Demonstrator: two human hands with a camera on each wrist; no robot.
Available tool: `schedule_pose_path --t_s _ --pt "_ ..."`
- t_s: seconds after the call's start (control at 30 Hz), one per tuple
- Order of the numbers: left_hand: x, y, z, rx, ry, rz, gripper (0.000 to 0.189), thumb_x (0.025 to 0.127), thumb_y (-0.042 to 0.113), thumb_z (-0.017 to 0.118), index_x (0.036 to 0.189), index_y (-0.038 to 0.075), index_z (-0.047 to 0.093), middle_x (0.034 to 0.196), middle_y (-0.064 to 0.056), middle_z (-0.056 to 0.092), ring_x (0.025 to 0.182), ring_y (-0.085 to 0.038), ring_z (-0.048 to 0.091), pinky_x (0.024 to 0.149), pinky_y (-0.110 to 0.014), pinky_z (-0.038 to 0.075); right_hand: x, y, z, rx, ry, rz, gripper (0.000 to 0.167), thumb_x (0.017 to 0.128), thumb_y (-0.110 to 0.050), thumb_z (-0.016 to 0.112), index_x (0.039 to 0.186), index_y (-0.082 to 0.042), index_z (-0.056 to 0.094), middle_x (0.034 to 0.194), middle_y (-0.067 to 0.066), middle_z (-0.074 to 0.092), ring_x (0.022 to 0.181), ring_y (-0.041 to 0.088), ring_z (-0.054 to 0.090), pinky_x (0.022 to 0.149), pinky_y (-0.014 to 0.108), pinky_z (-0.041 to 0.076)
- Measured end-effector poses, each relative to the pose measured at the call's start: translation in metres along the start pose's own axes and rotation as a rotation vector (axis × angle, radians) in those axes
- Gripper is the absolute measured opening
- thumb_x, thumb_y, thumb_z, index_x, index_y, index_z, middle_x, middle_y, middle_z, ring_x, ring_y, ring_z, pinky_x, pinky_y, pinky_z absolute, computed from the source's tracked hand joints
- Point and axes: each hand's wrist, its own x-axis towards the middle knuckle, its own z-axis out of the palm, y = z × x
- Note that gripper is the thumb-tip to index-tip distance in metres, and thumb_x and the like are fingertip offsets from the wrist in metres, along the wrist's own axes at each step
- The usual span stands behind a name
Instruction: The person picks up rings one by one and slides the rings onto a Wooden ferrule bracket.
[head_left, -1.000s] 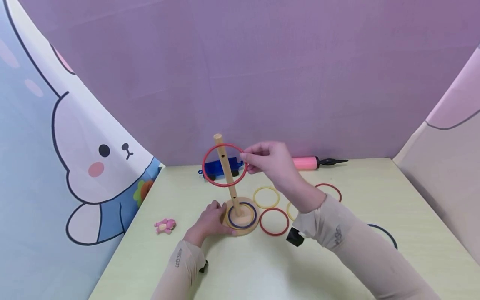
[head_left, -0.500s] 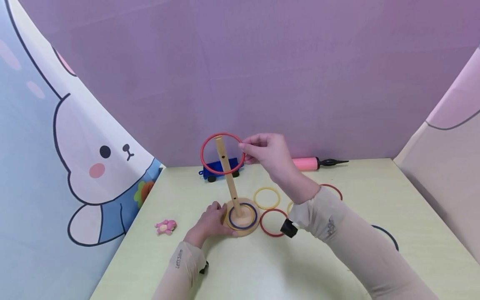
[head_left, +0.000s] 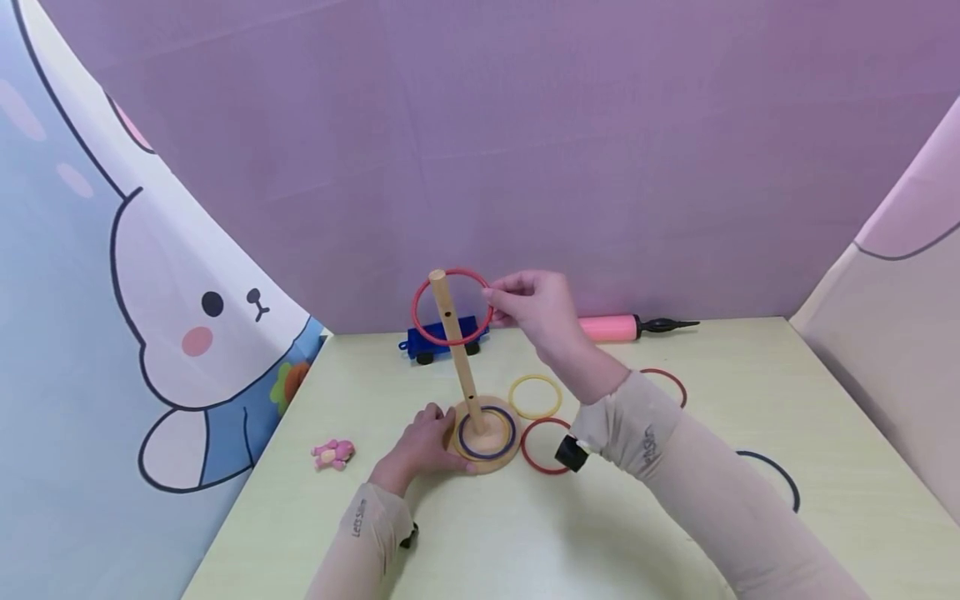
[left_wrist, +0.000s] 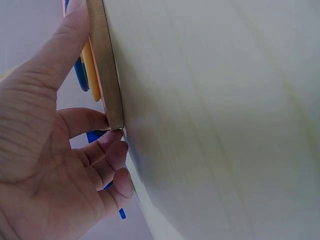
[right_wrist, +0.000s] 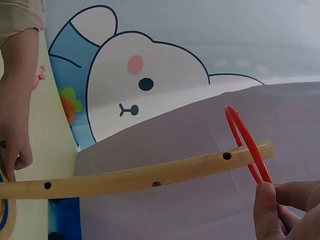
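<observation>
A red ring (right_wrist: 253,143) is pinched at its edge between thumb and fingers of the right hand (head_left: 542,315). It is held tilted near the top of the wooden post (head_left: 460,354) and already encircles it: the post's end pokes through, with the near side of the ring passing in front. The wooden base (head_left: 492,466), resting on the counter (head_left: 480,542), is gripped at its edge by the left hand (head_left: 422,450), and a yellow ring (left_wrist: 91,72) and a blue ring (left_wrist: 80,75) lie on it, around the foot of the post.

The step in hand is judged to be the threading of the ring. For this to be done well, the base should be kept firmly down, the ring levelled so that it is not caught on the wood, and the pinch released only once it is clearly past the tip.

What looks like "LetsSlim" is printed on the left sleeve (head_left: 367,529); similar lettering on the right sleeve (head_left: 637,421) is only partly legible. No label can be read elsewhere.
</observation>
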Motion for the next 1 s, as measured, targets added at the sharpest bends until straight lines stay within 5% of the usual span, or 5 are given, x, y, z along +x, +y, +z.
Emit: schedule_pose_path --t_s 1.0 --pt "0.001 -0.002 0.001 0.018 0.01 0.013 0.116 0.059 0.064 0.084 0.149 0.006 0.039 0.114 -0.008 0.045 0.099 -0.023 0.042 0.086 -0.041 0.042 -0.007 0.101 -0.015 -0.143 0.026 0.086 0.012 0.086 -0.004 0.073 0.093 0.006 0.072 0.08 0.013 0.07 0.055 0.013 0.063 0.06 0.03 0.056"
